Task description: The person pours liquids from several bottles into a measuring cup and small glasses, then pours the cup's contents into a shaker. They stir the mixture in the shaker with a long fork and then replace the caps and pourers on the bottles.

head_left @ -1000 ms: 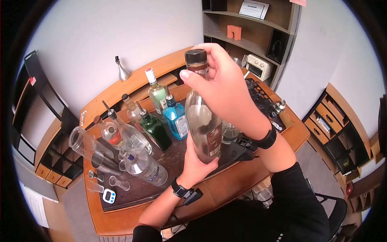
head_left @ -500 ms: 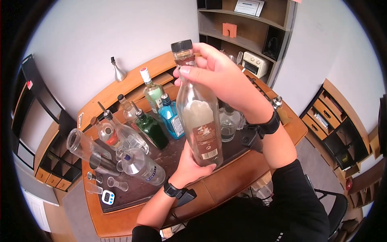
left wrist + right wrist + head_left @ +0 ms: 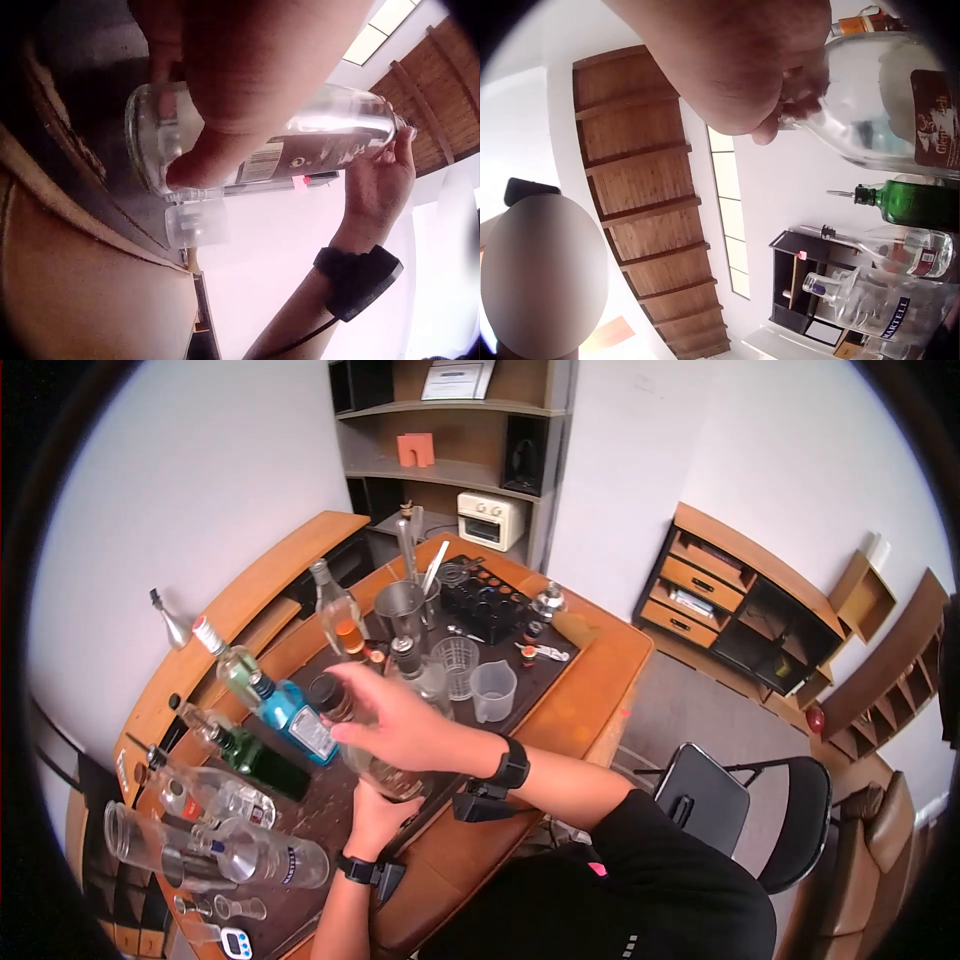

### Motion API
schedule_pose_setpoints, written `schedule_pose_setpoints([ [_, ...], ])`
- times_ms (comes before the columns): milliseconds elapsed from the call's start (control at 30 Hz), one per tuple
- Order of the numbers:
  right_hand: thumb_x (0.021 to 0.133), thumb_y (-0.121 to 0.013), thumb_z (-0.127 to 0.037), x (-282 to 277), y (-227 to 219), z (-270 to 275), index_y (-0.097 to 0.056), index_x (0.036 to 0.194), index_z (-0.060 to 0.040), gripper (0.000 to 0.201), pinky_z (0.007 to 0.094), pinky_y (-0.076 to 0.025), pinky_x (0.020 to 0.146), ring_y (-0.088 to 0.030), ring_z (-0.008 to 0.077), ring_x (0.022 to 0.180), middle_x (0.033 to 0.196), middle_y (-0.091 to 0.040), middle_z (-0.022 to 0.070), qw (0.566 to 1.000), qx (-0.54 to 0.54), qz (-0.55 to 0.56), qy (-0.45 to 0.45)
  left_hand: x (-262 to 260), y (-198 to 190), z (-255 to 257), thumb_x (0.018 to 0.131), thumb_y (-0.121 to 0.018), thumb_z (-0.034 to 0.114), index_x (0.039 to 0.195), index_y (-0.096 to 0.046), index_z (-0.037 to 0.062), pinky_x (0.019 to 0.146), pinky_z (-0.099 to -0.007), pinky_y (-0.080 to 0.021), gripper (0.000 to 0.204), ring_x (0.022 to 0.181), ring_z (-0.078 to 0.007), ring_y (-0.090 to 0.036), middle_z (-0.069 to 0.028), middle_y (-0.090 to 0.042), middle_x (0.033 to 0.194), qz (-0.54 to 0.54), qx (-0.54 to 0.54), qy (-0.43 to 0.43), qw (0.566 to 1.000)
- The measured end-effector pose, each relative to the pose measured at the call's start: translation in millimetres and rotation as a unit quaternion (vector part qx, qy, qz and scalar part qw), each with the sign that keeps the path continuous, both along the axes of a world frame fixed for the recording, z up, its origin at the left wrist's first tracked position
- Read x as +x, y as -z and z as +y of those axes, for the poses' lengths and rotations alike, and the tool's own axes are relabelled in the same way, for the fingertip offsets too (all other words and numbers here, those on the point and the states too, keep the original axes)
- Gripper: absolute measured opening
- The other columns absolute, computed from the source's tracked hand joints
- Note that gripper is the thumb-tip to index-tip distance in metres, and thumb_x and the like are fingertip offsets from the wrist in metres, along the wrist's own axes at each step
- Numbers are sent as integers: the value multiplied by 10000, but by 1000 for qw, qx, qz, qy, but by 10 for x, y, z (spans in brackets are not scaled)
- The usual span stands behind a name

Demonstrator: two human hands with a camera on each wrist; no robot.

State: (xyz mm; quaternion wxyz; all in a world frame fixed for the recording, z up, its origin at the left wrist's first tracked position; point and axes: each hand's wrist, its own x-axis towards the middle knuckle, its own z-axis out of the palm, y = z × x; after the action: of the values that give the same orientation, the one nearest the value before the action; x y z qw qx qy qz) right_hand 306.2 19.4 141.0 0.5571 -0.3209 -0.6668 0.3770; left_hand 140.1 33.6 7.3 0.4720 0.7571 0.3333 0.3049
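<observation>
Both of my hands are on a clear glass bottle with a black cap and a brown label, which shows larger in the right wrist view. My left hand grips it low down, its thumb across the glass near the base in the left wrist view. Up at the neck, just under the cap, my right hand holds it between thumb and fingers. In the head view the right hand and forearm cover much of the bottle. A blue bottle and a green bottle stand just left of it.
Several clear bottles, a Martell bottle among them, stand at the left near a digital timer. Beyond my right hand are a plastic measuring cup, a ribbed glass, a metal shaker tin and a black caddy.
The head view has swung right, so the table's right side shows more. The bottle, still in both hands, now appears lower and farther left, with its label hidden from the head view.
</observation>
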Motion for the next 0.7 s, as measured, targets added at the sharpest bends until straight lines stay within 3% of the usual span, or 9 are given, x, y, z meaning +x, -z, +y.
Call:
schedule_pose_setpoints([
  [233,911,-684,-35,77,62,-56,-401,1426,36,591,352,-435,1059,-555,191,1233,1307,-573,126,999,8,-11,51,-28,148,73,675,-889,50,1274,-498,-39,917,-371,-539,722,1064,-224,-682,-153,-699,1145,24,5,25,999],
  [333,900,-709,-117,59,63,-34,-415,1417,52,618,374,-456,1037,-587,260,1231,1322,-593,187,998,11,-27,48,-50,36,52,769,-802,-41,1426,-362,29,1014,-374,-492,793,1210,-208,-577,-92,-548,1333,-104,-127,40,986],
  [467,907,-701,-122,15,58,-48,-414,1429,35,616,389,-465,1031,-587,286,1239,1326,-599,190,999,-19,-30,39,-4,-42,34,776,-808,-25,1401,-383,37,1025,-377,-496,758,1201,-210,-584,-102,-558,1324,-164,-111,7,980],
  [533,919,-683,-107,-25,80,-108,-477,1385,21,525,406,-479,1014,-594,309,1221,1319,-599,182,978,121,-24,169,-11,-52,45,769,-812,-26,1402,-383,35,1027,-378,-496,766,1200,-211,-583,-106,-554,1331,-169,-114,6,979],
  [567,919,-683,-107,18,58,-147,-477,1385,21,525,406,-479,1014,-594,309,1221,1319,-599,182,978,119,-24,167,-18,-58,50,763,-816,-27,1402,-383,32,1028,-379,-497,775,1200,-211,-582,-110,-549,1337,-173,-117,5,978],
  [633,900,-686,-40,238,-10,-300,-566,1241,6,364,370,-516,949,-648,297,1085,1211,-612,154,955,163,4,249,-86,51,89,742,-824,-53,1391,-398,26,1002,-374,-520,781,1196,-215,-591,-111,-548,1337,-184,-130,-23,974],
  [700,898,-674,6,676,-10,-408,-615,1151,7,260,328,-535,895,-663,232,991,1164,-611,139,886,215,-117,393,-97,83,106,721,-833,-79,1380,-412,20,976,-369,-542,789,1192,-219,-599,-112,-546,1336,-196,-145,-51,969],
])
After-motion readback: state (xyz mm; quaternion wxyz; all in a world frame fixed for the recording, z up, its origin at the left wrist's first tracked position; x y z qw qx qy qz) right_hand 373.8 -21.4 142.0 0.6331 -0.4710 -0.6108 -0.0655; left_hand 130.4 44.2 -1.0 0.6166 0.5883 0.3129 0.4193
